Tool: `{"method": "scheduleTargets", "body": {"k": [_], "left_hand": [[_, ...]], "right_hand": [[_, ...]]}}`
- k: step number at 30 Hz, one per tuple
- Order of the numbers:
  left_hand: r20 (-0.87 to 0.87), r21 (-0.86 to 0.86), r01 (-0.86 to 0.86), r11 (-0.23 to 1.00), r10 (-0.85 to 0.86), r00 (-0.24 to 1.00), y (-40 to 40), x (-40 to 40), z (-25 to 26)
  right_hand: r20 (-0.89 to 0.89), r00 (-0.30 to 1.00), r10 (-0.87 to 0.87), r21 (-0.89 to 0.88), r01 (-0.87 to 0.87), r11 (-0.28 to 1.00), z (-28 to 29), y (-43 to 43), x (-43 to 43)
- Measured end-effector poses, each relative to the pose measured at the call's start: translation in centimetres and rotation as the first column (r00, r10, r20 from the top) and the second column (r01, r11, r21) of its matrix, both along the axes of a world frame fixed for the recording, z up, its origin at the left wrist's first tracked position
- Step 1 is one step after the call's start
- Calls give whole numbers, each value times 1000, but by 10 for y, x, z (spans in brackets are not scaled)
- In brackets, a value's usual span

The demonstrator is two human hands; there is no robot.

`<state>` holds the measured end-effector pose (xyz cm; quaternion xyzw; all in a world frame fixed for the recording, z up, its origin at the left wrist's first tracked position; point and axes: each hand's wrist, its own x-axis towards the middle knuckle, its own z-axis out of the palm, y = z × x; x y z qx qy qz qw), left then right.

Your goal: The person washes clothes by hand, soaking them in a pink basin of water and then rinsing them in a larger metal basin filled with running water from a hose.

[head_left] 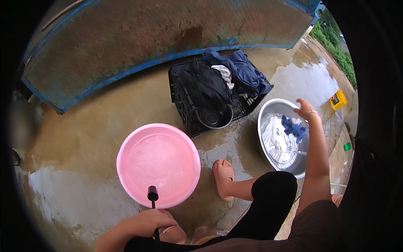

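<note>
My right hand (304, 108), with a bracelet at its wrist, hovers over the far rim of a metal basin (262, 132). Its fingers are spread and hold nothing. In that basin, white cloth (277, 138) and a small dark blue cloth (294, 127) lie in water, and a thin stream of water (297, 152) runs in. My left hand (154, 222) is low, by my foot and the near rim of a pink plastic basin (121, 176) with cloudy water. A thin black rod or cord with a cylindrical end (152, 192) passes at this hand; whether it is gripped is unclear.
Behind the basins, a black plastic crate (176, 94) bears dark clothes (204, 78), blue clothes (244, 71) and a dark round bowl (214, 116). A rusty, blue-edged metal panel (157, 34) stands beyond. The concrete floor (85, 126) is wet. A yellow bucket (338, 100) stands at right.
</note>
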<state>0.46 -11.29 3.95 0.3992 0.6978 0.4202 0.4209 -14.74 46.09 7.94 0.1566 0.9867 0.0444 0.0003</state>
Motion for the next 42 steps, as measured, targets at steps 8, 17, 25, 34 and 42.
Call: {"method": "scheduleTargets", "body": {"k": [8, 17, 25, 34, 42], "left_hand": [[-122, -36, 39, 999, -43, 992, -6, -1, -23], [-89, -57, 3, 998, -8, 996, -19, -3, -25], [-47, -45, -13, 999, 11, 999, -21, -4, -35], [-160, 28, -58, 998, 62, 985, -21, 8, -19], [-308, 47, -84, 995, 94, 947, -40, 34, -10]], "right_hand": [[-182, 922, 341, -47, -355, 934, -3, -173, -118], [-290, 950, -118, -352, 8, 936, -64, -140, -150], [-746, 539, -391, -585, -250, 772, 32, -114, -166], [-773, 543, -328, -626, -739, 250, 153, -166, -105], [-663, 748, 29, -745, -663, 71, 95, -313, -31]]}}
